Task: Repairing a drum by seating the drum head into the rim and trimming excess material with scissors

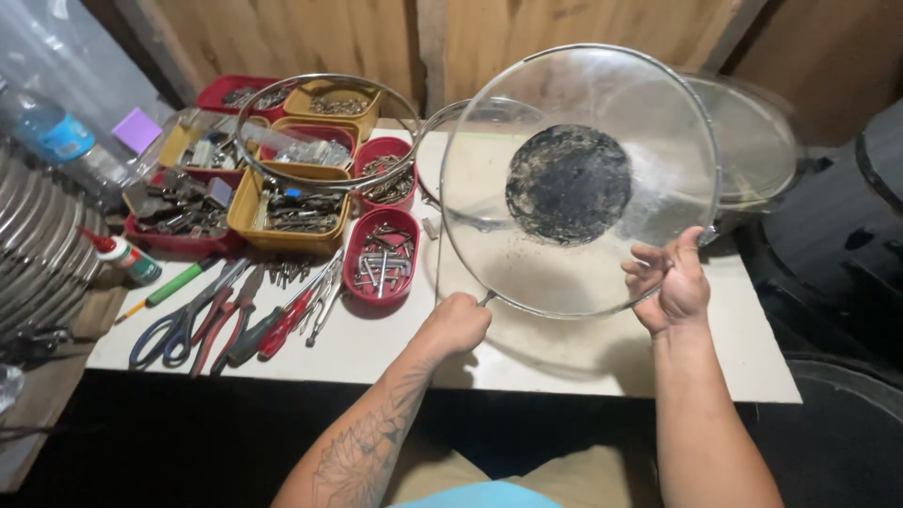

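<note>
A large round glass lid (pixel 602 254) with a metal rim is held tilted up over the white table (pixel 376 348); a dark, dirty round patch (pixel 568 184) sits at its middle. My right hand (pixel 670 280) grips the lid's lower right rim. My left hand (pixel 457 325) is closed on a thin metal tool whose tip touches the lid's lower left rim. A second glass lid (pixel 752 141) lies behind it on the right, and a bare metal ring (pixel 329 87) rests over the trays on the left.
Red and yellow trays (pixel 254 216) of screws and small parts fill the table's back left. Scissors (pixel 174 325), pliers and screwdrivers lie at its front left. A glue bottle (pixel 120 254), a water bottle (pixel 47 127) and stacked metal rims (pixel 33 245) stand further left. Dark drums (pixel 847 235) stand right.
</note>
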